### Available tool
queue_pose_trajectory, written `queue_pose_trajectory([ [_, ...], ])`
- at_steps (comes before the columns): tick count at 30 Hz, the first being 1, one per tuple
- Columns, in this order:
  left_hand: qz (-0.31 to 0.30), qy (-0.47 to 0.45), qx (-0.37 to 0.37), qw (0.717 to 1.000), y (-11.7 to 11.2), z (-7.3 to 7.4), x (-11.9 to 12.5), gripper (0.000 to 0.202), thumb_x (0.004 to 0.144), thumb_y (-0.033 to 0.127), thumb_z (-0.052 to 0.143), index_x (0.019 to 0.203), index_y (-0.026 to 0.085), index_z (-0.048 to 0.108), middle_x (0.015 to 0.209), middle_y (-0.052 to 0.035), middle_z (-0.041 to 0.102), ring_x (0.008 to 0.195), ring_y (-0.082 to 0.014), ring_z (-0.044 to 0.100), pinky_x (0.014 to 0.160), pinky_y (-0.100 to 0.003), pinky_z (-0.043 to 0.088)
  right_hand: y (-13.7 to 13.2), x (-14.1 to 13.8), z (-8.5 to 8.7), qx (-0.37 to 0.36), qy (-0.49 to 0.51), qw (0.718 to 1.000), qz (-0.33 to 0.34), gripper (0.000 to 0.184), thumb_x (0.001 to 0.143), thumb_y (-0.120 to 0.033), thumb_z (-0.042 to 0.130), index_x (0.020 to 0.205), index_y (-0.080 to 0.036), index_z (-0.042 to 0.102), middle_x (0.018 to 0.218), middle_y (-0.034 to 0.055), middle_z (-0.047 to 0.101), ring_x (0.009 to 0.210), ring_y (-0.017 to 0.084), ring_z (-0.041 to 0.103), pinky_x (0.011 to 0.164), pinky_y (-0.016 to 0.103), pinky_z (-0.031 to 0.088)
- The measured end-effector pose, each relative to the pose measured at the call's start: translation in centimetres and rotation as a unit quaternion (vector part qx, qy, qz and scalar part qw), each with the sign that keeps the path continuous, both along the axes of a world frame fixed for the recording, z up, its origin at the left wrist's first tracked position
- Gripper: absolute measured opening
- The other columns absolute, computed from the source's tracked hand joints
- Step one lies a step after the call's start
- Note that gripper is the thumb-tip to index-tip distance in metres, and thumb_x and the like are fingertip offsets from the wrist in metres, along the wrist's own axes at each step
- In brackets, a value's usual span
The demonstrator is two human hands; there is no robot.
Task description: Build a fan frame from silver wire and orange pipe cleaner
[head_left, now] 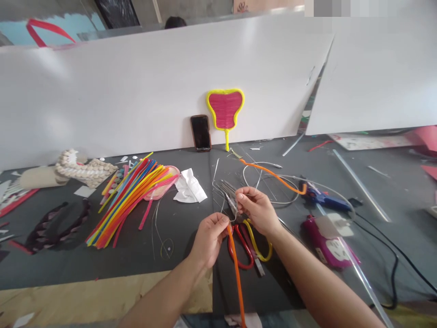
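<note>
In the head view, at lower centre, the left hand [210, 238] pinches a fuzzy orange pipe cleaner [236, 273] that hangs down the frame; the right hand [258, 208] is closed on a thin, bent wire [235, 218]. A loosened left grip could let the soft pipe cleaner slip, or its dangling length could snag on the smooth, looped red handle [251, 262] beside it.

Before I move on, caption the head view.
Left hand pinching an orange strand, right hand close by, over a cluttered table.
</note>
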State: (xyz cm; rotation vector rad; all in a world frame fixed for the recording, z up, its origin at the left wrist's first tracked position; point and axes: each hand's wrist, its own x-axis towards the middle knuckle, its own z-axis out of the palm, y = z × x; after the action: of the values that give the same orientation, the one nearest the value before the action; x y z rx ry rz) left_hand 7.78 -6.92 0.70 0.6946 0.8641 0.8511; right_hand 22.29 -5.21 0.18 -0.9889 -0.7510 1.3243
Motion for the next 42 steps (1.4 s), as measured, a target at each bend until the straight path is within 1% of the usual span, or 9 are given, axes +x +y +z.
queue_pose_trajectory([
  [5, 0.008, 0.004, 0.017, 1.0, -0.3, 0.0, 0.2, 0.021, 0.07, 0.028, 0.068, 0.06, 0.014, 0.056, 0.056, 0.0002, 0.054, 0.053, -0.0077, 0.044, 0.056, -0.02, 0.033, 0.0, -0.4, -0.3, 0.032, -0.101, 0.992, -0.073, 0.022, 0.075, -0.038, 0.066, 0.071, -0.019, 0.055, 0.054, -0.0041, 0.053, 0.049, 0.008, 0.049, 0.049, 0.021, 0.043],
  [8, 0.008, -0.003, 0.013, 1.0, -0.3, 0.1, 0.2, 0.021, 0.07, 0.029, 0.068, 0.06, 0.014, 0.056, 0.056, 0.0, 0.055, 0.053, -0.0082, 0.044, 0.055, -0.021, 0.033, 0.0, -0.5, -0.4, 0.026, -0.129, 0.988, -0.079, 0.022, 0.076, -0.038, 0.064, 0.072, -0.019, 0.056, 0.053, -0.0038, 0.053, 0.049, 0.009, 0.05, 0.048, 0.022, 0.043],
  [12, 0.021, -0.017, 0.021, 0.999, 0.2, 0.2, -0.3, 0.021, 0.072, 0.029, 0.066, 0.06, 0.014, 0.055, 0.058, -0.0001, 0.054, 0.057, -0.0092, 0.045, 0.058, -0.022, 0.035, 0.3, 0.3, -0.2, -0.002, -0.035, 0.999, -0.02, 0.026, 0.068, -0.034, 0.073, 0.085, -0.019, 0.061, 0.07, -0.0013, 0.062, 0.058, 0.008, 0.055, 0.057, 0.022, 0.047],
  [16, 0.042, -0.016, 0.036, 0.998, 0.9, 0.3, -1.0, 0.022, 0.072, 0.028, 0.066, 0.06, 0.015, 0.055, 0.058, 0.0003, 0.053, 0.058, -0.0095, 0.046, 0.06, -0.022, 0.036, 0.6, 1.7, 0.8, -0.003, 0.059, 0.998, -0.01, 0.034, 0.066, -0.037, 0.074, 0.094, -0.02, 0.063, 0.093, 0.0031, 0.066, 0.069, 0.009, 0.058, 0.063, 0.022, 0.049],
  [20, 0.013, -0.001, 0.024, 1.0, 1.0, 0.4, -1.0, 0.022, 0.069, 0.028, 0.068, 0.059, 0.014, 0.055, 0.057, -0.0005, 0.054, 0.057, -0.0096, 0.047, 0.058, -0.022, 0.035, 0.8, 2.5, 1.4, -0.026, 0.104, 0.993, -0.041, 0.032, 0.072, -0.045, 0.067, 0.09, -0.019, 0.065, 0.088, 0.0038, 0.067, 0.059, 0.007, 0.054, 0.052, 0.02, 0.046],
  [25, -0.013, 0.025, 0.002, 1.0, 0.9, 0.2, -0.8, 0.022, 0.067, 0.028, 0.069, 0.057, 0.013, 0.056, 0.054, -0.0001, 0.054, 0.052, -0.0079, 0.044, 0.053, -0.021, 0.033, 1.2, 3.3, 1.1, -0.016, 0.108, 0.99, -0.094, 0.028, 0.069, -0.041, 0.07, 0.084, -0.019, 0.064, 0.07, -0.0014, 0.061, 0.046, 0.004, 0.042, 0.038, 0.017, 0.035],
  [34, -0.031, 0.04, 0.005, 0.999, 0.5, 0.2, -0.6, 0.023, 0.067, 0.027, 0.069, 0.055, 0.014, 0.055, 0.052, 0.0007, 0.052, 0.049, -0.0073, 0.042, 0.053, -0.021, 0.033, 1.4, 3.7, 1.2, -0.003, 0.164, 0.973, -0.162, 0.024, 0.063, -0.033, 0.076, 0.074, -0.017, 0.062, 0.059, -0.0047, 0.054, 0.043, 0.002, 0.036, 0.036, 0.012, 0.03],
  [38, -0.016, 0.063, 0.039, 0.997, 0.9, 0.8, -1.0, 0.021, 0.069, 0.028, 0.067, 0.058, 0.014, 0.055, 0.054, 0.0004, 0.053, 0.051, -0.0083, 0.043, 0.054, -0.021, 0.033, 1.2, 3.6, 1.4, 0.005, 0.098, 0.988, -0.121, 0.031, 0.068, -0.043, 0.07, 0.085, -0.018, 0.064, 0.071, 0.0001, 0.063, 0.047, 0.004, 0.045, 0.041, 0.016, 0.038],
  [42, 0.036, 0.143, 0.144, 0.979, 1.3, 2.0, -2.8, 0.02, 0.073, 0.03, 0.063, 0.061, 0.015, 0.056, 0.058, 0.0002, 0.054, 0.056, -0.0098, 0.044, 0.057, -0.022, 0.034, 0.1, 3.6, 2.1, -0.026, -0.09, 0.995, -0.024, 0.038, 0.072, -0.049, 0.065, 0.09, -0.016, 0.064, 0.082, 0.0063, 0.068, 0.051, 0.008, 0.051, 0.045, 0.021, 0.043],
])
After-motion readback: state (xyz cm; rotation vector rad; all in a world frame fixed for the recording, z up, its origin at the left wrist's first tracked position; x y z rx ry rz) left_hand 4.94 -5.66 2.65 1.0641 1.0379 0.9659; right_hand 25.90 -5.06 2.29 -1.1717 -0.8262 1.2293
